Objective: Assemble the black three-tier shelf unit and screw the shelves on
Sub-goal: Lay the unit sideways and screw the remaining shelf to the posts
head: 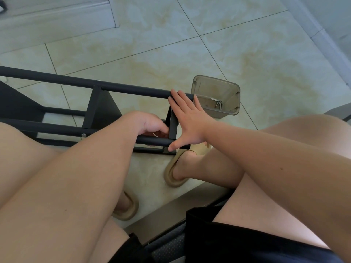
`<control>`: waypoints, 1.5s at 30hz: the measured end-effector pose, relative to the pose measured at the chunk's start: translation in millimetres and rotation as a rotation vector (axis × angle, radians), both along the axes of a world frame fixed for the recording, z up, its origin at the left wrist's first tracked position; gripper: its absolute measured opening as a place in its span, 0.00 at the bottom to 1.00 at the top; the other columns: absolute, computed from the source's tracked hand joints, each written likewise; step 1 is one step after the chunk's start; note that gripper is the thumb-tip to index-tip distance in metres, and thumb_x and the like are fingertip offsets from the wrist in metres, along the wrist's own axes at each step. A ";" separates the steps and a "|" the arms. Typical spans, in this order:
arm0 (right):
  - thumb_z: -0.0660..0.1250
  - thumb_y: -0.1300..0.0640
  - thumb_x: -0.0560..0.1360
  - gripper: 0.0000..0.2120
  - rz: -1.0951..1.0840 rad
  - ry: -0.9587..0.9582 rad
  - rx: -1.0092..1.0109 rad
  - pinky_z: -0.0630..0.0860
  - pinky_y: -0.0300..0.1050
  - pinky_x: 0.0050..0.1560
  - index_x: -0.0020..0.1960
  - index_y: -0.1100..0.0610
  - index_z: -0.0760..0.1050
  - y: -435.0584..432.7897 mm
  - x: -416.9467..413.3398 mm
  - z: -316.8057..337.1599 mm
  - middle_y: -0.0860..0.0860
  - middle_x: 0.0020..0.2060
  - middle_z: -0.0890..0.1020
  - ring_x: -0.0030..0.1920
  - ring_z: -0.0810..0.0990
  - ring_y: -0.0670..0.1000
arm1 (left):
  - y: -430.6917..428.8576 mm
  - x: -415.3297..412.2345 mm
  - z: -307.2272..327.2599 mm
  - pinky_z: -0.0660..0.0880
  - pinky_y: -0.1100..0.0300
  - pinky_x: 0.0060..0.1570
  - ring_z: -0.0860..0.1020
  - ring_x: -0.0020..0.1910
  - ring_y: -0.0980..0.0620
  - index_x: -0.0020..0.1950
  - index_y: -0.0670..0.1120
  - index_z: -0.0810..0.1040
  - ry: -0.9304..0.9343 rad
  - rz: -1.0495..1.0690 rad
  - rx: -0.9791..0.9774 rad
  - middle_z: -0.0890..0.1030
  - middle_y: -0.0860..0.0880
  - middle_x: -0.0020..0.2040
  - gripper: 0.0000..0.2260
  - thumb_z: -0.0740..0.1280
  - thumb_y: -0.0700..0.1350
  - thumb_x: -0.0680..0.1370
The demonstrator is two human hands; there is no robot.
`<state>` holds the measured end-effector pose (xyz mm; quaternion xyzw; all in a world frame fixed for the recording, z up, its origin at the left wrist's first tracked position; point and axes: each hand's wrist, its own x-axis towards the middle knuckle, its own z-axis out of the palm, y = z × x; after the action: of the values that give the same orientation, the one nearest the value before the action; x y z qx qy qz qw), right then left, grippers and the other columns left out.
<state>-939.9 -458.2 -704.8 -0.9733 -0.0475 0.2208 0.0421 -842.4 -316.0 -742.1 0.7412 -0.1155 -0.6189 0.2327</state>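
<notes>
Shelf unit (133,89) is pressed by the flat-fingered right hand (190,122); left hand (150,124) curls mid-frame, hold unclear; a slip could misalign it.

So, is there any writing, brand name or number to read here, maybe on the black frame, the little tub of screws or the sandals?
None: no word, label, number or sign can be read in this view.
The black shelf frame is plain.
The clear plastic tub bears no label; the screws in it are too small to show any marking.
The beige sandals show no brand.
</notes>
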 end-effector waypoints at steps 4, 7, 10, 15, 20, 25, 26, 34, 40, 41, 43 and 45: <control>0.67 0.19 0.59 0.72 -0.001 0.014 -0.006 0.37 0.65 0.78 0.81 0.60 0.34 0.7 0.4 1.6 0.54 0.80 0.32 0.79 0.31 0.56 | 1.5 0.6 1.1 0.71 0.54 0.50 0.76 0.42 0.47 0.45 0.43 0.82 0.013 -0.046 0.009 0.82 0.48 0.37 0.05 0.70 0.44 0.74; 0.66 0.19 0.59 0.72 0.001 0.019 -0.015 0.37 0.65 0.78 0.81 0.61 0.34 0.9 0.6 2.1 0.55 0.80 0.32 0.79 0.31 0.56 | 3.7 1.3 3.3 0.72 0.53 0.57 0.78 0.46 0.46 0.54 0.41 0.84 0.082 -0.031 -0.003 0.84 0.47 0.42 0.10 0.68 0.41 0.75; 0.66 0.19 0.59 0.72 0.004 0.018 -0.018 0.38 0.65 0.78 0.81 0.61 0.34 1.5 0.0 1.7 0.55 0.80 0.32 0.79 0.31 0.56 | 4.6 -0.2 4.0 0.73 0.52 0.56 0.79 0.47 0.45 0.47 0.42 0.85 0.103 -0.030 -0.009 0.84 0.46 0.43 0.06 0.67 0.40 0.76; 0.65 0.18 0.58 0.73 0.003 0.015 -0.019 0.38 0.66 0.78 0.81 0.61 0.34 2.1 -0.7 1.8 0.55 0.80 0.32 0.79 0.31 0.56 | 2.7 -1.2 2.9 0.74 0.48 0.61 0.79 0.49 0.43 0.55 0.38 0.83 -0.002 -0.019 0.015 0.84 0.41 0.50 0.14 0.71 0.44 0.74; 0.65 0.18 0.58 0.72 0.000 0.010 -0.013 0.37 0.65 0.78 0.81 0.60 0.34 1.6 -1.1 0.0 0.54 0.80 0.32 0.79 0.31 0.56 | 1.8 -1.5 4.7 0.72 0.48 0.63 0.77 0.48 0.44 0.53 0.40 0.83 0.007 -0.059 0.034 0.83 0.43 0.47 0.10 0.70 0.44 0.75; 0.65 0.18 0.58 0.72 0.002 0.006 -0.017 0.37 0.64 0.78 0.81 0.60 0.34 1.8 -1.1 -1.2 0.54 0.80 0.32 0.79 0.30 0.56 | 4.1 -1.3 5.7 0.74 0.54 0.53 0.80 0.41 0.50 0.42 0.46 0.87 0.096 -0.039 0.002 0.85 0.47 0.43 0.10 0.66 0.41 0.77; 0.65 0.18 0.58 0.73 0.002 0.006 -0.015 0.36 0.64 0.78 0.81 0.60 0.34 1.7 -1.3 -1.3 0.54 0.80 0.32 0.79 0.30 0.55 | 3.8 -1.4 5.8 0.74 0.56 0.48 0.80 0.38 0.51 0.37 0.46 0.86 0.086 -0.033 0.007 0.85 0.48 0.40 0.12 0.66 0.42 0.77; 0.64 0.18 0.57 0.73 0.001 0.007 -0.018 0.36 0.64 0.78 0.81 0.60 0.34 2.3 -2.0 -1.3 0.54 0.80 0.31 0.79 0.30 0.55 | 2.9 -1.3 1.3 0.72 0.54 0.51 0.77 0.43 0.46 0.46 0.42 0.82 0.043 -0.053 0.007 0.82 0.46 0.41 0.05 0.70 0.43 0.76; 0.65 0.18 0.58 0.72 0.003 0.004 -0.024 0.36 0.64 0.78 0.81 0.60 0.34 2.8 -2.0 -0.3 0.54 0.80 0.32 0.79 0.30 0.56 | 5.4 -0.7 1.2 0.74 0.49 0.58 0.79 0.48 0.45 0.50 0.43 0.84 0.121 0.000 -0.056 0.85 0.45 0.45 0.07 0.67 0.38 0.76; 0.65 0.18 0.58 0.73 0.002 0.006 -0.024 0.37 0.64 0.78 0.81 0.60 0.34 2.9 -2.1 -0.3 0.54 0.80 0.32 0.79 0.30 0.56 | 5.4 -1.0 1.5 0.74 0.48 0.60 0.80 0.50 0.43 0.51 0.42 0.84 0.126 0.012 -0.054 0.85 0.44 0.48 0.07 0.68 0.39 0.76; 0.65 0.18 0.58 0.73 0.001 0.008 -0.024 0.37 0.64 0.78 0.81 0.60 0.34 3.5 -2.4 0.0 0.54 0.80 0.32 0.79 0.30 0.56 | 5.4 -0.9 0.8 0.75 0.48 0.62 0.81 0.54 0.42 0.54 0.42 0.84 0.080 0.005 -0.041 0.86 0.44 0.50 0.10 0.71 0.42 0.75; 0.65 0.18 0.58 0.73 0.001 0.009 -0.024 0.36 0.64 0.78 0.81 0.61 0.34 3.7 -2.6 0.4 0.54 0.80 0.32 0.79 0.30 0.56 | 5.4 -1.2 -0.4 0.74 0.49 0.64 0.81 0.58 0.43 0.56 0.42 0.84 0.013 -0.022 -0.039 0.86 0.45 0.51 0.12 0.72 0.43 0.74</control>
<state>-942.5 -454.5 -704.4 -0.9727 -0.0452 0.2257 0.0305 -843.6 -310.6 -742.5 0.7314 -0.1340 -0.6238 0.2409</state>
